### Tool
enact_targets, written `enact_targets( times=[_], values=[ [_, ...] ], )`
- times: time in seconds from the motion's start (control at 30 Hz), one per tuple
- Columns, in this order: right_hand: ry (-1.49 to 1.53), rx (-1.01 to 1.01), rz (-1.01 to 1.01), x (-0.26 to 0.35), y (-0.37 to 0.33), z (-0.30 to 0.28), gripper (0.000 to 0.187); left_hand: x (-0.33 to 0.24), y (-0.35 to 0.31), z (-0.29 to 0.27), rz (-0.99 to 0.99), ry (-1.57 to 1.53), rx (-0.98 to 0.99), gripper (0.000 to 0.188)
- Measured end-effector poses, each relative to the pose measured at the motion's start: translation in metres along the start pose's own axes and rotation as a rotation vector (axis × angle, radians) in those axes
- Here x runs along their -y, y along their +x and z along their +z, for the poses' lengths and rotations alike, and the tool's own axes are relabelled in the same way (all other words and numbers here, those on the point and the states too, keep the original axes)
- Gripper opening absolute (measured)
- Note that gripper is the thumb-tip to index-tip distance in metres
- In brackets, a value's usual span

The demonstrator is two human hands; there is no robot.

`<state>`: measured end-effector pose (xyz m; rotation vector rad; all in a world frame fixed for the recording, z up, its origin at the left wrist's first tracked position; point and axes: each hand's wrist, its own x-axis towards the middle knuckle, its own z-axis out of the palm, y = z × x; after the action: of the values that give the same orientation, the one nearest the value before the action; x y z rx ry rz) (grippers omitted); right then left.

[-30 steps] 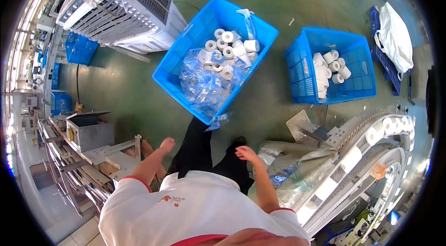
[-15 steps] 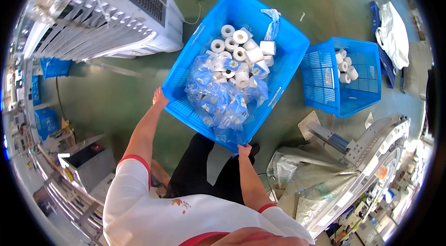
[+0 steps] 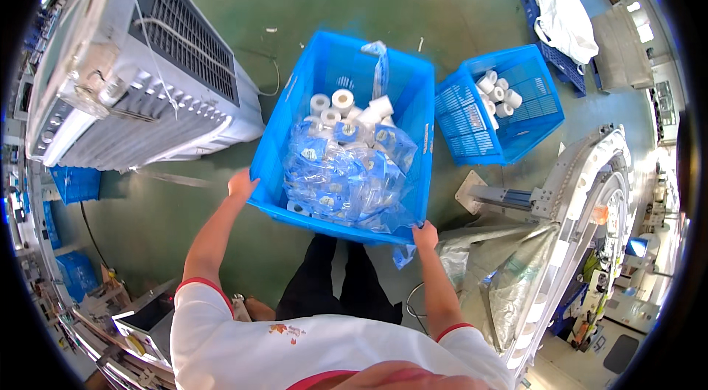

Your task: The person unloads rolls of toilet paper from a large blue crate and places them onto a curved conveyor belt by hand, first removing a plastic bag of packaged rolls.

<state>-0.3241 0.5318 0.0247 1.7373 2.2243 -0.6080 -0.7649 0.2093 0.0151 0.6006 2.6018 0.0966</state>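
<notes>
A large blue plastic crate [image 3: 420, 102] is in front of my legs. My left hand [image 3: 242, 183] is closed on its near left corner. At the near right corner, my right hand [image 3: 425, 236] grips the rim. Inside lie several white paper rolls [image 3: 342, 101] toward the far end. Crumpled clear-and-blue plastic packaging [image 3: 339, 176] covers the nearer part, and what is beneath it is mostly hidden. A strip of blue-and-white film [image 3: 380, 69] hangs over the far wall. Another scrap of film [image 3: 403, 256] dangles outside, beside my right hand.
A smaller blue crate [image 3: 463, 121] with several white rolls stands close on the right. To the left is a big grey machine with a slatted grille [image 3: 195, 40]. A curved conveyor [image 3: 590, 191] and draped sheeting [image 3: 509, 272] flank my right arm. Farther off, a white sack [image 3: 564, 18] lies on a blue pallet.
The large crate has swung from a slant to nearly straight before me, its far end turning left. Both hands keep their hold on it. The surroundings have shifted in view.
</notes>
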Motion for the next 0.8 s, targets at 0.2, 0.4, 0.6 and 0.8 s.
enact_targets(
  times=[0.2,0.4,0.6,0.8],
  values=[
    [0.084,0.086,-0.069,-0.026,-0.021,-0.073,0.034,-0.02,-0.074,-0.045,-0.077,-0.076,0.065,0.04],
    [0.133,0.116,-0.085,-0.039,-0.012,-0.1,0.033,-0.024,-0.108,-0.042,-0.073,-0.103,0.048,0.041],
    [0.171,0.184,-0.098,-0.066,-0.024,-0.127,0.034,-0.052,-0.148,-0.064,-0.047,-0.146,-0.021,0.036],
    [0.375,0.115,-0.179,-0.077,-0.052,-0.201,0.028,-0.082,-0.212,-0.149,-0.047,-0.386,-0.168,0.034]
  ],
)
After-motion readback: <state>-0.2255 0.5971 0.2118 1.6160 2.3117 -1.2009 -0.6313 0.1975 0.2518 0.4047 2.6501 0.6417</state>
